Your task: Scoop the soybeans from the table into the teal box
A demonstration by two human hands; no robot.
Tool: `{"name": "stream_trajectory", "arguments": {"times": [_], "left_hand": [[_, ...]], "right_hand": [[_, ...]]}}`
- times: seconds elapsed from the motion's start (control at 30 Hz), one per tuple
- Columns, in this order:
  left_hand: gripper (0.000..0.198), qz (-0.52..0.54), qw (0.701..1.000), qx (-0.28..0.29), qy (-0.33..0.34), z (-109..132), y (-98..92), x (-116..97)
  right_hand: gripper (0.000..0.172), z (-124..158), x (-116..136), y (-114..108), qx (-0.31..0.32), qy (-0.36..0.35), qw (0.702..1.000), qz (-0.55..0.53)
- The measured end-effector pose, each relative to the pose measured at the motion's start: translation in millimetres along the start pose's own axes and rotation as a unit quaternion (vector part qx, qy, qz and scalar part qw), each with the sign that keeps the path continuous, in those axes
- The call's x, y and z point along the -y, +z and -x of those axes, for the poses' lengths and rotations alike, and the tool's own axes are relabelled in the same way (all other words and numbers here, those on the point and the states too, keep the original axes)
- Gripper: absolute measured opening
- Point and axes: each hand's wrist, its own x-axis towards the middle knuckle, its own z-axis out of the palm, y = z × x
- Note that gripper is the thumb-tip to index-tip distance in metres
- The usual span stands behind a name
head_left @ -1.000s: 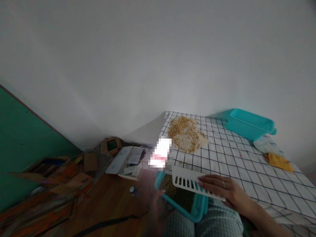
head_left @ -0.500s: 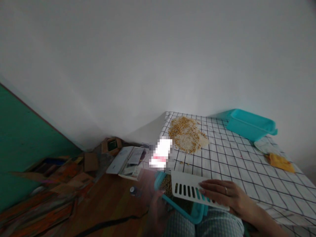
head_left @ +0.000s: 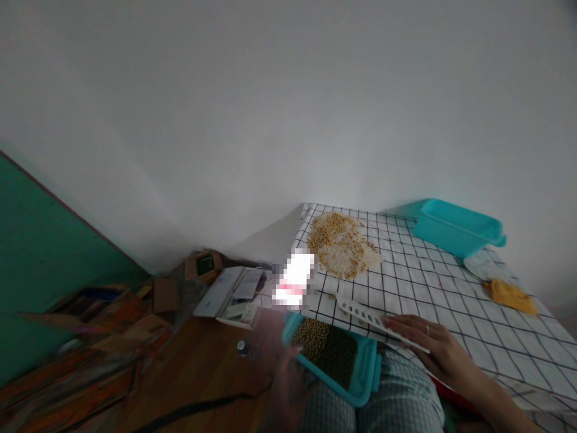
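My right hand is closed on the edge of a white slotted plastic panel, which it holds tilted over the front edge of the table. Lower down, a teal plastic tray rests at my lap, with tan soybeans in its left part and small dark green beans to their right. My left hand, partly blurred, grips the tray's near left side with the thumb on the rim. On the table lies a spread pile of soybeans and pale grains.
A checked cloth covers the table. Toward the back right stands a larger teal bin, with a yellow cloth near it. A pixelated bright patch hides the table's left edge. Cardboard boxes and a small bottle are on the floor.
The slotted panel has moved up and away from over the teal tray and tilted nearly edge-on, uncovering the beans. My left hand stays at the tray.
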Motion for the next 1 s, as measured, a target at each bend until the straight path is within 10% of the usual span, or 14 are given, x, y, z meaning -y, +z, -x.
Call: {"name": "stream_trajectory", "arguments": {"times": [1.0], "left_hand": [[0.017,0.007,0.999,0.035,-0.009,-11,-2.1,9]], "right_hand": [[0.057,37,40,-13,0.037,-0.014,0.999,-0.031]]}}
